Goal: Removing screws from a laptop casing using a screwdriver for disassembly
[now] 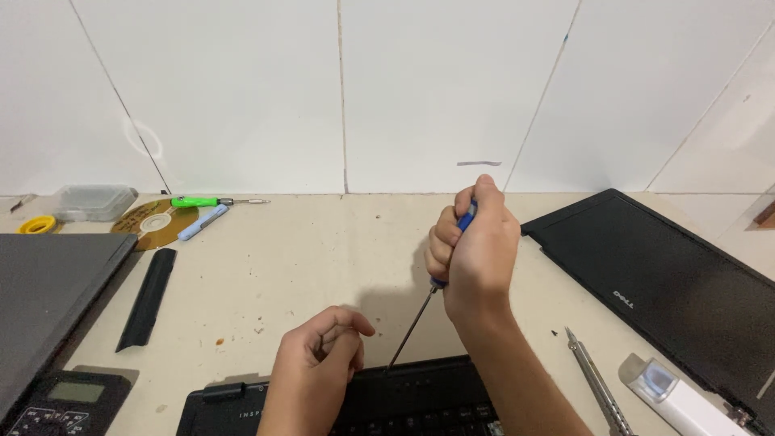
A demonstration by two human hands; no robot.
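Observation:
My right hand (476,250) is closed around the blue handle of a screwdriver (413,323), held upright. Its thin metal shaft slants down to the top edge of a black laptop base (420,396) at the bottom of the view. The tip rests just above the keyboard. Beside the tip, my left hand (319,363) lies on the laptop with fingers curled loosely. Whether it pinches anything is hidden.
A black laptop lid (670,282) lies at right, with metal tweezers (593,379) and a white device (674,396) near it. At left are a dark laptop (48,291), a black battery bar (148,297), a multimeter (64,400), a disc (155,222), a green screwdriver (211,201) and a plastic box (93,202).

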